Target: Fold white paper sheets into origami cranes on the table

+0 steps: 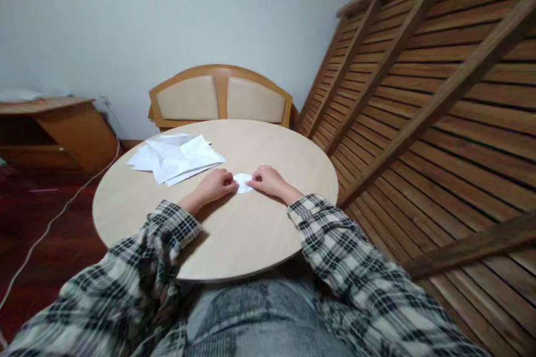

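From afar I judge this a folding step, left hand (216,184) and right hand (269,180) fingers apparently pinching opposite sides of the small white paper (242,182), calling for even pressure.

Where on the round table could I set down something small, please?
The table is free at its far side, right of the loose sheets, and in its near part, between the plaid sleeves. Crowded: the left back, under those sheets, and the middle, where the left hand and right hand touch the small paper.
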### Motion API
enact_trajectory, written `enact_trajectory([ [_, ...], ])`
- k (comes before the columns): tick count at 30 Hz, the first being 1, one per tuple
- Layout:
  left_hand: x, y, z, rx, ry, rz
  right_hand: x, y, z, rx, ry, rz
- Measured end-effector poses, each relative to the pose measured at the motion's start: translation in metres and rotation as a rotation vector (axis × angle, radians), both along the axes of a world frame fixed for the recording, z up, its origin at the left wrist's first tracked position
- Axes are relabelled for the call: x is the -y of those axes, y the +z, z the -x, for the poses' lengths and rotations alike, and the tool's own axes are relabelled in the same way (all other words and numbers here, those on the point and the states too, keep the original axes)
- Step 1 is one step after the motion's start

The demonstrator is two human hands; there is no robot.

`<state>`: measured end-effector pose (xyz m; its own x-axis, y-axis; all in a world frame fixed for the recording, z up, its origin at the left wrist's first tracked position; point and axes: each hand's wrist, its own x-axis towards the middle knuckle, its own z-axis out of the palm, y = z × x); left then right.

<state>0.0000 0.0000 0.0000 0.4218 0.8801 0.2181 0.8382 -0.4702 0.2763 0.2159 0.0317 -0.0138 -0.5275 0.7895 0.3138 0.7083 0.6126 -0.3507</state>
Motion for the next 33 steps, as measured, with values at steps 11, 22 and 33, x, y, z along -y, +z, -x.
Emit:
enact_trajectory([
  [11,0.000,-0.002,0.006,0.195,-0.011,0.086,0.001,0.003,0.001,-0.028,-0.020,0.029],
  [22,-0.002,0.003,0.015,0.207,-0.184,0.167,-0.008,-0.003,-0.005,-0.183,0.096,0.228],
  [33,-0.007,-0.001,0.019,0.168,-0.241,0.181,0.007,0.003,0.000,-0.185,-0.003,0.144],
])
